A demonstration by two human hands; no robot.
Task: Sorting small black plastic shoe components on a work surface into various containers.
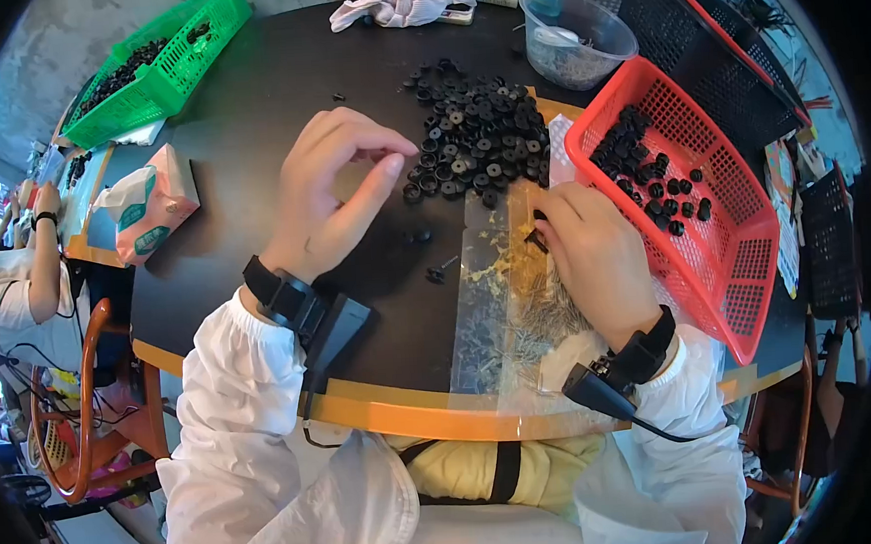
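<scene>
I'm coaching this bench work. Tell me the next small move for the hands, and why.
Probably bring the two hands together. The left hand pinches a small black piece beside the pile of black washers, while the right hand fingers something small and dark over the clear bag of screws, apart from it.

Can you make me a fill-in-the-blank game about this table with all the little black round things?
1. The basket beside the right hand is coloured ____.
2. The pile of black rings lies on a table coloured ____.
3. The far basket at the left is coloured ____.
4. The left hand pinches with its thumb and ____ finger.

Missing words: red; black; green; index
</scene>
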